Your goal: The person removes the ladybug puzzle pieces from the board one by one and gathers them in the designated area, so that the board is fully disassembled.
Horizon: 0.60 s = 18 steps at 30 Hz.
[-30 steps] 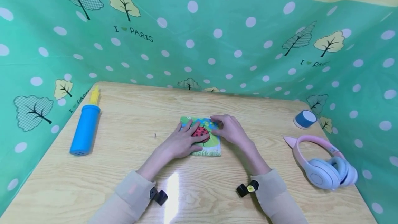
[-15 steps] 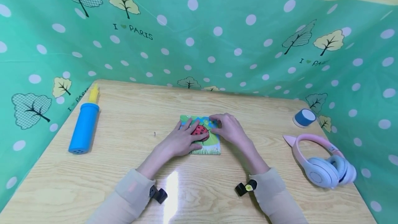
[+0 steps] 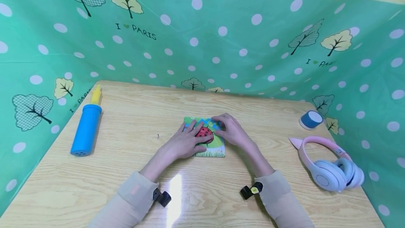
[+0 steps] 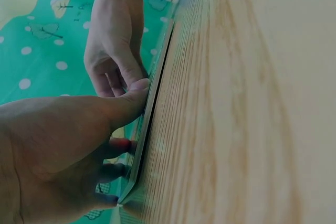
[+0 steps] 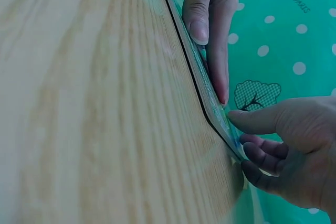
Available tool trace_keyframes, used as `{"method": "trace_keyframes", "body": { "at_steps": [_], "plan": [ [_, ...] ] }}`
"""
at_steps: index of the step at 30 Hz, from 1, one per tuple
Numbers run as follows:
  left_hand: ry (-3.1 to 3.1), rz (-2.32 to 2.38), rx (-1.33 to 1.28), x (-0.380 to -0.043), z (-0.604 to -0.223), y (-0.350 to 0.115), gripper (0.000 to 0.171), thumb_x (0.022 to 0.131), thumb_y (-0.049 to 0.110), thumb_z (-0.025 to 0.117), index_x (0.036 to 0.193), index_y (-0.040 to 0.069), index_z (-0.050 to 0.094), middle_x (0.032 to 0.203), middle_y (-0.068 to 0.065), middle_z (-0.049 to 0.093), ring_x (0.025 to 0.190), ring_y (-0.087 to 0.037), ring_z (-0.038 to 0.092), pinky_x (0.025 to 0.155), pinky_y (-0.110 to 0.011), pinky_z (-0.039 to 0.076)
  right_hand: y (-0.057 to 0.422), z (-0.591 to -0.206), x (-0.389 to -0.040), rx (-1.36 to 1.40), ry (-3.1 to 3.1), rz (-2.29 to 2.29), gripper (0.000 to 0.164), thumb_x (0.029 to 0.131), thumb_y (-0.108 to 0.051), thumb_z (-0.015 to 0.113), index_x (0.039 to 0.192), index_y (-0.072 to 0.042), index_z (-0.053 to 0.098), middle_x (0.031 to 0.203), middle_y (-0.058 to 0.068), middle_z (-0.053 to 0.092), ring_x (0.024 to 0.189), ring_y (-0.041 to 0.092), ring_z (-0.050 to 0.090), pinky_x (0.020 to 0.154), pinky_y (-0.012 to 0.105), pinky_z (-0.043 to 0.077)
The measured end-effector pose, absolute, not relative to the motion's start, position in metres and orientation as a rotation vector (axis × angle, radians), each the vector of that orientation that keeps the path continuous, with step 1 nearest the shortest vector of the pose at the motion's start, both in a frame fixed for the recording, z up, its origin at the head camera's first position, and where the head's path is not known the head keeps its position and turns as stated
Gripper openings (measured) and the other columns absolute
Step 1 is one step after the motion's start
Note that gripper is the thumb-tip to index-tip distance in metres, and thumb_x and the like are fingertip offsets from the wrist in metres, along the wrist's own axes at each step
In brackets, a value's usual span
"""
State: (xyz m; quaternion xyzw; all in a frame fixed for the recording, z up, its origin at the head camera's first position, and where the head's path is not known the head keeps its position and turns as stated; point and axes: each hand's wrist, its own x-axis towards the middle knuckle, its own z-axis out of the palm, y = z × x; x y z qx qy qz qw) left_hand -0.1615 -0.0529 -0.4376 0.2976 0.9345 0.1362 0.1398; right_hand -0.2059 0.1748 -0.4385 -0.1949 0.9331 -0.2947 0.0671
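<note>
A thin square board (image 3: 213,152) printed with a red ladybug on green lies flat on the wooden table. My left hand (image 3: 183,144) rests across its left half, fingers spread over the picture and partly hiding the ladybug. At the upper right corner, my right hand (image 3: 233,132) bends round the board, thumb on the printed face. In the right wrist view, the fingers of my right hand (image 5: 302,145) curve toward the board's edge, close by the left hand (image 5: 212,14). The left wrist view shows the left thumb (image 4: 126,106) lying along the near edge.
A blue balloon pump (image 3: 87,127) with a yellow nozzle lies at the table's left. On the right are a dark blue and white cylinder (image 3: 310,120) and pink-and-blue headphones (image 3: 330,178). A green polka-dot cloth (image 3: 218,50) hangs behind the table (image 3: 133,115).
My right hand has shifted very slightly left at the board's upper corner. The left hand and the board stay where they were.
</note>
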Motion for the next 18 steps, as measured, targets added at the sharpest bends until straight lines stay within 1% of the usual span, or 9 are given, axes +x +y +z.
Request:
{"method": "trace_keyframes", "body": {
  "at_steps": [5, 11, 14, 18],
  "plan": [
    [2.699, 0.389, 0.871, -0.162, -0.437, -0.053, 0.055, 0.104, 0.055, 0.049, 0.157, 0.041, 0.04, 0.174, -0.012, 0.011, 0.162, -0.039, 0.007, 0.128, -0.067, 0.011, 0.176, -0.44, -0.206, -0.588, 2.845, -0.849, 0.052, 0.091, -0.015, 0.079, 0.14, -0.01, 0.063, 0.132, 0.01, 0.065, 0.113, 0.027, 0.062, 0.096, 0.043, 0.056],
    [2.7, 0.374, 0.879, -0.162, -0.436, -0.053, 0.055, 0.104, 0.055, 0.048, 0.157, 0.04, 0.04, 0.174, -0.012, 0.012, 0.162, -0.039, 0.008, 0.128, -0.067, 0.012, 0.173, -0.433, -0.201, -0.569, 2.947, -0.728, 0.052, 0.088, -0.021, 0.083, 0.136, -0.009, 0.067, 0.133, 0.01, 0.07, 0.121, 0.03, 0.062, 0.1, 0.049, 0.056],
    [2.7, 0.374, 0.876, -0.162, -0.436, -0.053, 0.055, 0.104, 0.055, 0.048, 0.157, 0.04, 0.04, 0.174, -0.012, 0.011, 0.162, -0.039, 0.007, 0.129, -0.066, 0.012, 0.171, -0.431, -0.2, -0.547, 2.975, -0.696, 0.051, 0.086, -0.022, 0.085, 0.133, -0.009, 0.069, 0.132, 0.01, 0.072, 0.118, 0.029, 0.064, 0.097, 0.048, 0.057],
    [2.698, 0.379, 0.867, -0.162, -0.436, -0.054, 0.055, 0.104, 0.055, 0.049, 0.157, 0.041, 0.04, 0.174, -0.012, 0.011, 0.162, -0.039, 0.007, 0.129, -0.066, 0.011, 0.169, -0.429, -0.199, -0.524, 3.007, -0.663, 0.049, 0.084, -0.023, 0.086, 0.13, -0.012, 0.072, 0.121, 0.008, 0.075, 0.106, 0.024, 0.065, 0.086, 0.043, 0.058]
  ]
}}
